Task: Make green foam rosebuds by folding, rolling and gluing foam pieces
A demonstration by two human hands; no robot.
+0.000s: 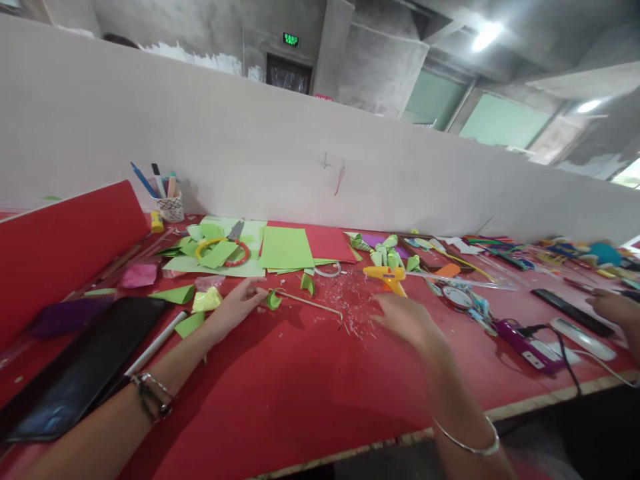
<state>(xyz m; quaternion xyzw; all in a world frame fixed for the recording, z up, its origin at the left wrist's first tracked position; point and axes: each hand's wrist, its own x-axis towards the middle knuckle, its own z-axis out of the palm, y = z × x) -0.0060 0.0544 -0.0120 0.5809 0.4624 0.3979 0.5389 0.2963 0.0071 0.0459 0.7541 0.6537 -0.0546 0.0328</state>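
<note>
A thin pale stick (313,304) with a curled green paper piece (273,300) at its left end is at the middle of the red table. My left hand (240,305) has its fingers bent and closed at that curl, seemingly pinching it. On the right, my right hand (404,319) is slightly blurred, its thumb and fingers apart with nothing visible between them. Just beyond it is a yellow hot glue gun (385,274), its handle partly hidden behind the hand. Another folded green paper piece (307,285) lies beyond the stick, beside scattered glue strands (356,310).
Orange-handled scissors (223,253) lie on green paper scraps, beside green sheets (287,247). A black phone-like slab (83,367) and white marker (157,342) flank my left forearm. A purple power strip (529,347) sits right. Another person's hand (614,308) is at the far right.
</note>
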